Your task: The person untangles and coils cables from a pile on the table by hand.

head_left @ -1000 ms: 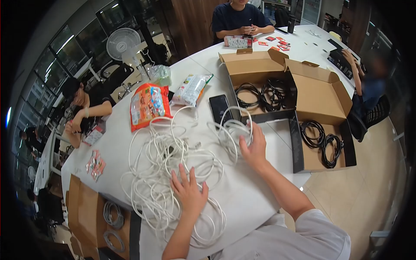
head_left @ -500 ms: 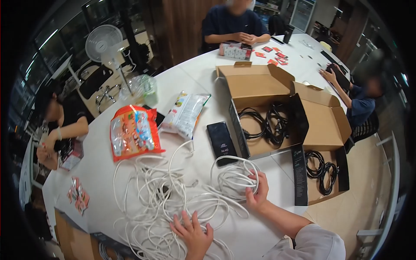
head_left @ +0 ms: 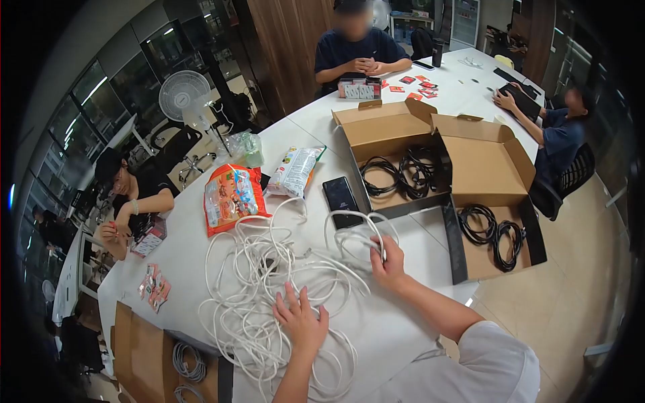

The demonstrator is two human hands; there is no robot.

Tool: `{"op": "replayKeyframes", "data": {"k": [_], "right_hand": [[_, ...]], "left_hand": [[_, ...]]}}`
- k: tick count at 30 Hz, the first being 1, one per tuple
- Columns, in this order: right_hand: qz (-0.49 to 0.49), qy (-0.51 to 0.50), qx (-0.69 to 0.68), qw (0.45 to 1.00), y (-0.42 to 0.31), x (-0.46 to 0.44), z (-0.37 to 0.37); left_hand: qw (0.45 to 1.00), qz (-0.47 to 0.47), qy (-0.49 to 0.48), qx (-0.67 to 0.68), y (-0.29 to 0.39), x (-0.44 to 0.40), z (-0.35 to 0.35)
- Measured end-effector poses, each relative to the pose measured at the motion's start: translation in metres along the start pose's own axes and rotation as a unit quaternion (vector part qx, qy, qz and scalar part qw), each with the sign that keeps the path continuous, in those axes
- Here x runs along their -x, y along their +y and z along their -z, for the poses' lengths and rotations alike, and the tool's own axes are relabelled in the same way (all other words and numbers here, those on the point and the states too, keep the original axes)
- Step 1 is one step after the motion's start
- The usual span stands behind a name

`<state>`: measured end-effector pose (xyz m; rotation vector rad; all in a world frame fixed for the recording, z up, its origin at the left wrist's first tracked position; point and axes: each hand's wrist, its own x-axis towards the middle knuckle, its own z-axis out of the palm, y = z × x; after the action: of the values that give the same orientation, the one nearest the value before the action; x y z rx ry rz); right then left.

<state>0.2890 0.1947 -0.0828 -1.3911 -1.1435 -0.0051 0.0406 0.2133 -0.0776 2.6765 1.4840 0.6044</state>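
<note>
White cable heap on worktop; left hand splayed over it, right hand gripping loops, apart from box edge.

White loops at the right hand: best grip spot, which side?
Probably the strands bunched at the right hand, pinched thumb against fingers from the right. There the white loops gather close; their upper arcs fan open, so a grip there might catch fewer strands. The left side looks worse: it borders the white cable tangle.
</note>
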Motion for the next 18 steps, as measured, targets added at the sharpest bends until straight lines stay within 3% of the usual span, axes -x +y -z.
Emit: {"op": "replayKeyframes", "data": {"k": [1, 2, 5, 9, 15, 18], "right_hand": [[-0.004, 0.006, -0.004, 1.000, -0.005, -0.001, 0.003], [0.063, 0.045, 0.010, 0.997, -0.007, -0.007, 0.006], [0.042, 0.087, -0.023, 0.995, -0.016, -0.020, 0.023], [0.066, 0.129, -0.230, 0.962, -0.059, -0.059, 0.051], [0.112, 0.205, -0.350, 0.907, -0.123, -0.119, 0.081], [0.113, 0.210, -0.426, 0.873, -0.138, -0.133, 0.077]], "left_hand": [[1.000, -0.002, 0.004, -0.003, -0.001, 0.002, 0.002], [1.000, -0.002, 0.011, -0.005, -0.001, 0.003, 0.004], [0.999, 0.028, -0.006, 0.030, -0.003, 0.003, 0.023], [0.991, 0.026, -0.095, 0.088, -0.018, 0.005, 0.045], [0.977, 0.010, -0.194, 0.086, -0.017, -0.013, 0.078], [0.985, -0.029, -0.161, 0.050, -0.011, -0.023, 0.095]]}}
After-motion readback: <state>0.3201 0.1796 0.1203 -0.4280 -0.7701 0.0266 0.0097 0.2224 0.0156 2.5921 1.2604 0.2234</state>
